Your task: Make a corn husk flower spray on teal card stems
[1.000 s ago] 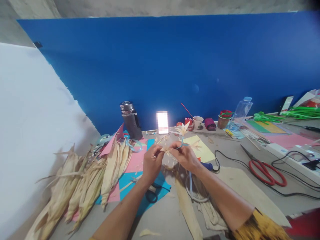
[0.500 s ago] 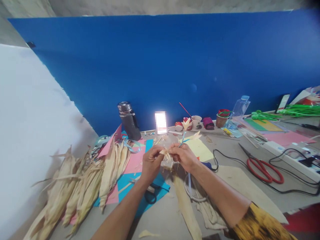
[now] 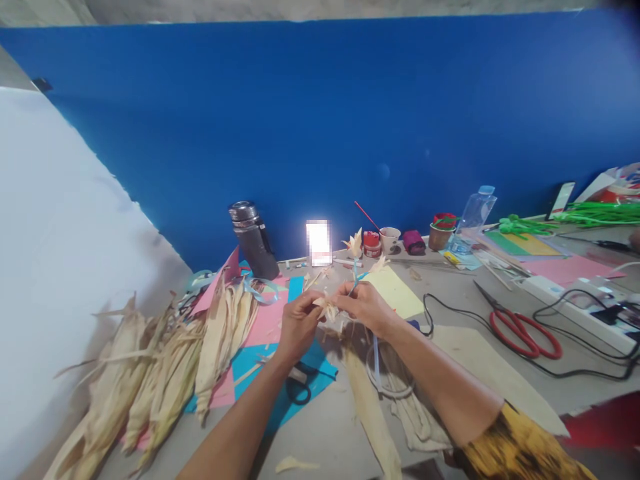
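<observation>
At the middle of the table, my left hand point(image 3: 299, 327) pinches one side of a pale corn-husk flower point(image 3: 327, 309). My right hand point(image 3: 369, 308) meets it from the other side, its fingertips closed at the flower. A stem wrapped in blue point(image 3: 355, 270) rises from the right hand's fingers, topped by a second pale flower point(image 3: 354, 244). Whether the two flowers share one stem is hidden by the fingers. Below the hands lies a long dried corn husk point(image 3: 367, 400). Black-handled scissors point(image 3: 299, 390) lie on blue paper point(image 3: 320, 357) beside my left forearm.
Bundles of dried corn husks point(image 3: 165, 373) cover the left. A dark thermos point(image 3: 255, 243), a paper cup point(image 3: 389, 240) and a plastic bottle point(image 3: 475, 220) stand at the back. Red-handled scissors point(image 3: 523, 330), a black cable point(image 3: 463, 311) and a white power strip point(image 3: 580, 310) are at right.
The upper flower on the blue stem has swung left and stands more upright. Both hands keep their pinch, the lower flower turned slightly. The whole view has shifted a little.
</observation>
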Tool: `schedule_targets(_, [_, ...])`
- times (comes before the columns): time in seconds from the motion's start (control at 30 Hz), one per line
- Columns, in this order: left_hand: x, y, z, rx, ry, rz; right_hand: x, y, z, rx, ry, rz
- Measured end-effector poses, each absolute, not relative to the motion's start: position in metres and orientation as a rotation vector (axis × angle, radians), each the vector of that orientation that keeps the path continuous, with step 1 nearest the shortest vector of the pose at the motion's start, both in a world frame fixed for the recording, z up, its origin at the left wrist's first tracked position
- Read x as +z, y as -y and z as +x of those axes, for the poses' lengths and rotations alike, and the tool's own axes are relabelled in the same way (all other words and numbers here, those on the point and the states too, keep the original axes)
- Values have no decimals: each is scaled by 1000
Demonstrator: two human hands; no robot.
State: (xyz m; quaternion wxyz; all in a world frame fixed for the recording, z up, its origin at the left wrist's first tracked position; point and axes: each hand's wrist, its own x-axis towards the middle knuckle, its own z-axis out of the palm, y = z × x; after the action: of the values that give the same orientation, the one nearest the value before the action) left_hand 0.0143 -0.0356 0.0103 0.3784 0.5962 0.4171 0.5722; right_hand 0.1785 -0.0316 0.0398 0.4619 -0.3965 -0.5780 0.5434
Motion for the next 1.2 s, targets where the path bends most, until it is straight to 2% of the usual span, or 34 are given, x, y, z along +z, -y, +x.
schedule_targets(0.2, [21, 40, 17, 1411, -1024, 1507, 36, 33, 173, 1661, 1186, -803])
schedule_targets(0.67, [22, 42, 18, 1379, -1106, 1411, 36, 34, 172, 1438, 1281, -957])
schedule_targets(0.9, [14, 36, 14, 1384, -1180, 1310, 25, 26, 170, 1650, 1115, -796])
schedule_targets(1.2, [13, 34, 15, 1467, -1177, 1218, 31, 20, 183, 1477, 1154, -765])
